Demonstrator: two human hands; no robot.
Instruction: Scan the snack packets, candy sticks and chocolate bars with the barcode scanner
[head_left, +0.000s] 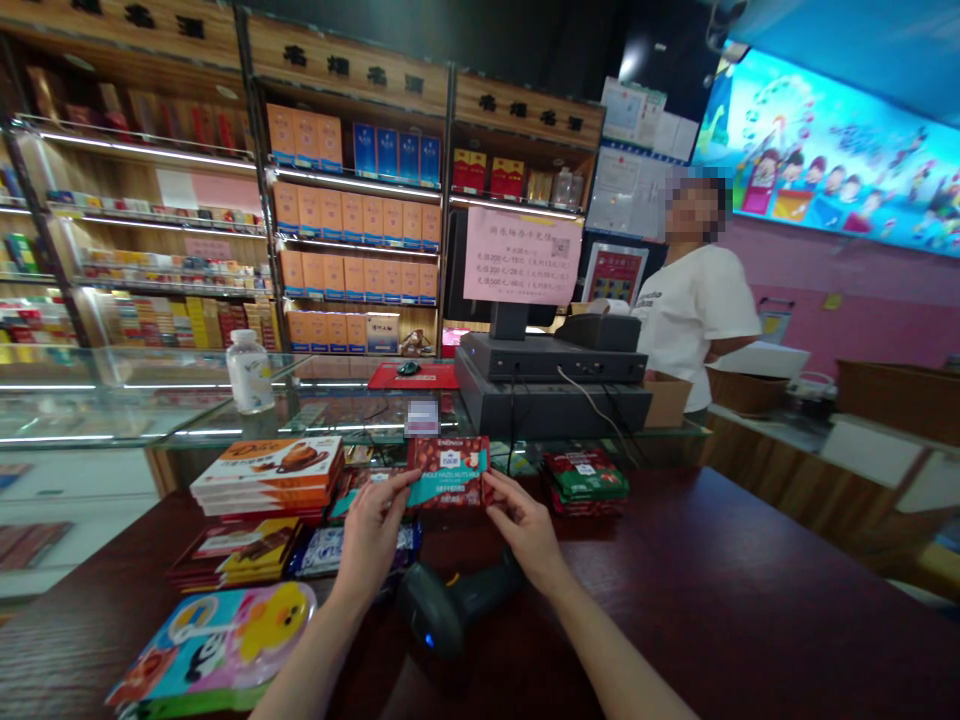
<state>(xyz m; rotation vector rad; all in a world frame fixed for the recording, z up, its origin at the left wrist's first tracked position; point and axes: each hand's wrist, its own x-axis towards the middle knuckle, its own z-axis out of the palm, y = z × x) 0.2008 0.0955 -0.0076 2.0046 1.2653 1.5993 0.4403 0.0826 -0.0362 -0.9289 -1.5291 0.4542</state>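
Note:
Both hands hold a red and teal hazelnut chocolate bar (451, 472) upright, its front facing me. My left hand (376, 525) pinches its left edge, and my right hand (523, 522) grips the right edge. Behind my left hand lies another similar red and teal bar (352, 488), partly covered. Below the held bar, between my forearms, a black barcode scanner (442, 605) with a blue light rests on the table. Blue-wrapped bars (319, 552) lie left of my left hand. To the right of my right hand sits a stack of green and red bars (585, 478).
White and orange boxes (266, 470), brown and yellow chocolate bars (247, 550) and colourful cartoon packs (225, 640) stand on the table's left. Beyond are a glass counter with a white bottle (250, 372), a cash register (551, 390) and stocked shelves. A person (694, 290) stands at back right.

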